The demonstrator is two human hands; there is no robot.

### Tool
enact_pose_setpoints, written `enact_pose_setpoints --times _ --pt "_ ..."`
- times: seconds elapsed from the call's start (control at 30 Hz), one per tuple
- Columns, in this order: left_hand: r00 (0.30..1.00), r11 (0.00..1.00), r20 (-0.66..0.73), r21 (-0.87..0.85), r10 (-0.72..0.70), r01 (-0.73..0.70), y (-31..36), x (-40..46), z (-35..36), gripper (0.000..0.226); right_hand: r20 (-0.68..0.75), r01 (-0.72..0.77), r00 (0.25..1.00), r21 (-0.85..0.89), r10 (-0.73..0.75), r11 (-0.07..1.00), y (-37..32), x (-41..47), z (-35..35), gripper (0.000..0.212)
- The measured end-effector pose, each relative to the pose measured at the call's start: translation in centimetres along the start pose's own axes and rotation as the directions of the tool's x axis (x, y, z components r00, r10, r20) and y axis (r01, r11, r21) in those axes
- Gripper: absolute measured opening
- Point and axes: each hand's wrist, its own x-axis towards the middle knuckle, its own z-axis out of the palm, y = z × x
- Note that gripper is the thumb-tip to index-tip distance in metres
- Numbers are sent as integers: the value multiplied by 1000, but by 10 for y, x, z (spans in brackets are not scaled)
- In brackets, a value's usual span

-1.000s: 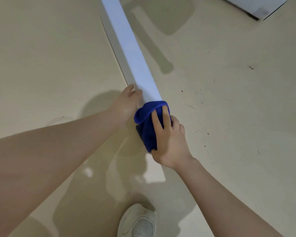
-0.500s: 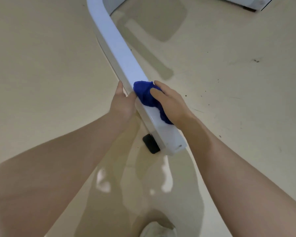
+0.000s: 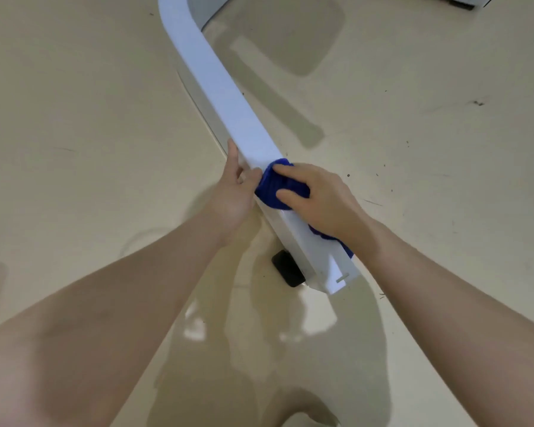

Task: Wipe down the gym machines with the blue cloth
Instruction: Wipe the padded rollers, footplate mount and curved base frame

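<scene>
A white metal bar [image 3: 225, 94] of a gym machine runs low over the floor from the top centre down to its cut end near the middle. The blue cloth [image 3: 273, 188] is bunched on top of the bar. My right hand [image 3: 321, 198] grips the cloth and presses it onto the bar, with part of the cloth trailing under my wrist. My left hand [image 3: 235, 192] rests against the bar's left side, fingers along its edge, right beside the cloth.
A black rubber foot [image 3: 287, 268] sits under the bar's near end. The glossy beige floor [image 3: 90, 149] has small dark specks at the right. A white machine base [image 3: 469, 1] shows at the top right edge.
The cloth and my right hand went from the bar's near end up along it, and now sit slightly lower than half a second ago. The view tilted, revealing the bar's end and foot.
</scene>
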Motion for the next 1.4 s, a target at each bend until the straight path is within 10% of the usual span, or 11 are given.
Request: enact_pose_setpoints --times 0.2,0.37,0.7,0.9,1.17,1.4 --pt "1000 999 30 -48 -5 6 -3 6 -10 46 -91 -115 987 173 132 978 -32 76 9 42" --pt "999 999 24 7 46 -46 -2 6 2 85 121 -335 938 564 326 755 -14 61 -3 20" --pt "988 991 -71 7 134 -133 -18 -5 18 59 366 -746 659 209 657 632 20 -52 -26 25" --pt "986 986 -30 45 165 -163 -16 -5 13 51 153 -440 890 526 429 727 -11 8 -12 24" --pt "989 989 -52 47 140 -138 -9 -8 15 48 371 -752 656 397 658 526 32 -61 -21 28" --pt "987 980 -101 168 122 -103 3 -12 18 44 172 -496 854 549 490 673 -13 16 -11 26"
